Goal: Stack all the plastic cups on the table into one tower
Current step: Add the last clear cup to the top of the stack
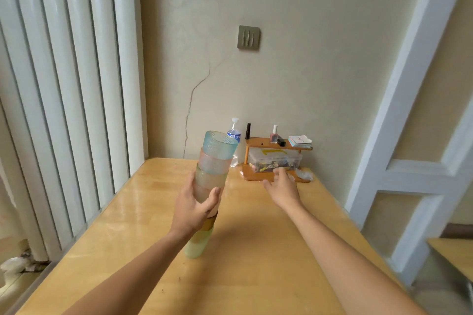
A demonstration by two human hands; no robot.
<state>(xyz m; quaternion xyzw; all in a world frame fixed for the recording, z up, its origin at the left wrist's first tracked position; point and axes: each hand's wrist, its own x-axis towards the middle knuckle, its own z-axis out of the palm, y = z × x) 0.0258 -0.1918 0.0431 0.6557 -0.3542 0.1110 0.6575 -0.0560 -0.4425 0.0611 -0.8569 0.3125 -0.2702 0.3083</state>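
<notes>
Your left hand [193, 208] has its grip wrapped around the middle of the cup tower [209, 186], thumb across the near side and fingers curled round the far side. Your right hand [282, 186] holds nothing: its grip is loose and open, fingers spread, reaching forward over the table [268, 250] toward the small wooden shelf [275, 161] at the back.

That tower stands on the table a little left of centre and leans to the right as it rises. Its base is a pale green cup [197, 248] sitting on the wood, with an amber band just above it; then your hand covers a stretch. Above your hand come frosted cups in whitish, greenish and pink tones, and a blue-green cup [220, 146] sits on top with its mouth open upward.

Behind the tower, against the wall, stands a water bottle [234, 135] with a blue label. On the shelf's lower level lies a clear lidded box [275, 160] of small coloured bits; its upper level carries a nail-polish bottle [274, 134] and a stack of cards [300, 141]. Your right fingertips are just in front of that shelf's base.
</notes>
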